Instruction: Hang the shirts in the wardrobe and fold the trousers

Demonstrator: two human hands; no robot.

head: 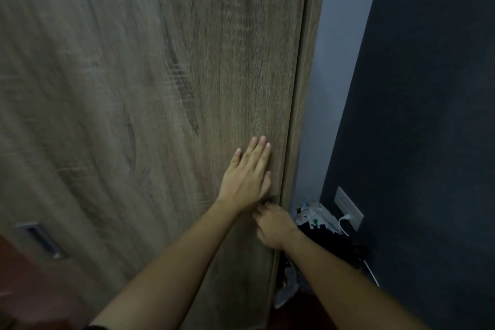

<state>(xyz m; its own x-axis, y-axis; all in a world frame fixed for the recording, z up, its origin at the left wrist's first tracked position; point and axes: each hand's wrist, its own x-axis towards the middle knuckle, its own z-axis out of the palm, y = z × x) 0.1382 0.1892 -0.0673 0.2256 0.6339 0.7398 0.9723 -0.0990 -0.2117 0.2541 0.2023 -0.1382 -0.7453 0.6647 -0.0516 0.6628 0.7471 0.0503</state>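
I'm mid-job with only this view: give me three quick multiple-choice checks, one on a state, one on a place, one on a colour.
1. How does the left hand lie?
A. flat on the wardrobe door, fingers straight
B. curled round a hanger
C. hanging free of the door

2. Where is the wall socket?
A. on the wardrobe door
B. on the dark wall right of the wardrobe
C. on the floor

3. What colour is the plug in the socket?
A. white
B. red
C. yellow

Answers:
1 A: its palm lies against the wood, while the right hand curls at the door's right edge.
2 B: its plate sits on the dark wall.
3 A: the plug and its cable show white.
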